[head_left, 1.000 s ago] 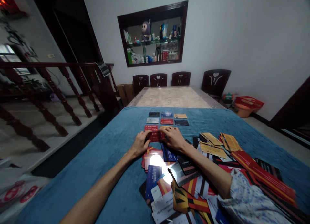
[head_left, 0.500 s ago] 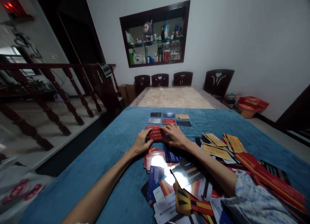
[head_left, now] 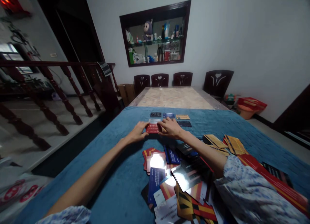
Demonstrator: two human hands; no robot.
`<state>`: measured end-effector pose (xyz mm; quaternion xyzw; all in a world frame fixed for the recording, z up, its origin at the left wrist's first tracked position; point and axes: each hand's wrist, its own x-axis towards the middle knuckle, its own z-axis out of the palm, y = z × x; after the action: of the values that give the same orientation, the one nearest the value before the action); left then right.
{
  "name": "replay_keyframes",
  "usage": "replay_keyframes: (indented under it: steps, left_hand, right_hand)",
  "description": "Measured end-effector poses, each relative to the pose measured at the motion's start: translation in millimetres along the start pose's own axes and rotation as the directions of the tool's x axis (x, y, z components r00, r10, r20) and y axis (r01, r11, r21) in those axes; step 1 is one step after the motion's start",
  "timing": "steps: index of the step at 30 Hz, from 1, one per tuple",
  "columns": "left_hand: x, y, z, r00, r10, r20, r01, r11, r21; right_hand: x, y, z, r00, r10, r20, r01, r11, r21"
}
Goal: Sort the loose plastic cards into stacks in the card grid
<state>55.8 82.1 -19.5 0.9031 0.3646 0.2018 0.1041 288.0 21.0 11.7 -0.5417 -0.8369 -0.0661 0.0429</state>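
Observation:
A red card (head_left: pixel 152 128) is held by its two ends between my hands, just in front of the laid-out cards. My left hand (head_left: pixel 137 133) pinches its left end, and my right hand (head_left: pixel 170 127) grips the right end. Beyond it lie a black card (head_left: pixel 155 115), a blue card (head_left: pixel 169 115) and a tan card (head_left: pixel 182 117). Nearer are a silver card (head_left: pixel 154 121), partly covered, and a dark blue card (head_left: pixel 184 124). The spot between those two is hidden by my right hand. Under my right forearm spreads a loose heap of mixed cards (head_left: pixel 164 182).
A blue cloth (head_left: pixel 108 172) covers the near part of the long table (head_left: pixel 169 96). Yellow cards (head_left: pixel 233 144) and a long red strip (head_left: pixel 271 175) lie at the right. Chairs (head_left: pixel 160 79) stand at the far end, and a wooden railing (head_left: pixel 65 64) runs along the left.
Both hands have moved forward with the red card, towards the laid-out rows. It now overlaps the view of the silver card, and my right hand covers the neighbouring red card.

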Motion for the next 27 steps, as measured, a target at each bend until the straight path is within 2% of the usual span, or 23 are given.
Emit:
replay_keyframes:
  steps: [8, 14, 18, 27]
  left_hand:
    - [25.0, -16.8, -0.9, 0.997, -0.036, 0.068, 0.03, 0.995, 0.092]
    - [29.8, -20.5, 6.7, 0.989, -0.085, 0.123, 0.073, 0.993, 0.098]
    - [31.8, -22.5, 9.5, 0.982, -0.07, 0.177, 0.055, 0.995, 0.085]
    - [35.6, -26.5, 12.8, 0.985, -0.059, 0.163, 0.058, 0.998, 0.007]
  right_hand:
    - [29.8, 6.0, 7.7, 0.997, 0.033, 0.063, -0.032, 0.999, -0.014]
    - [40.2, 5.5, 15.7, 0.991, 0.025, 0.134, -0.023, 1.0, -0.014]
    - [42.8, 6.1, 18.7, 0.986, 0.026, 0.167, -0.024, 1.0, -0.013]
    - [48.4, 6.8, 18.1, 0.978, 0.02, 0.208, -0.018, 1.0, -0.013]
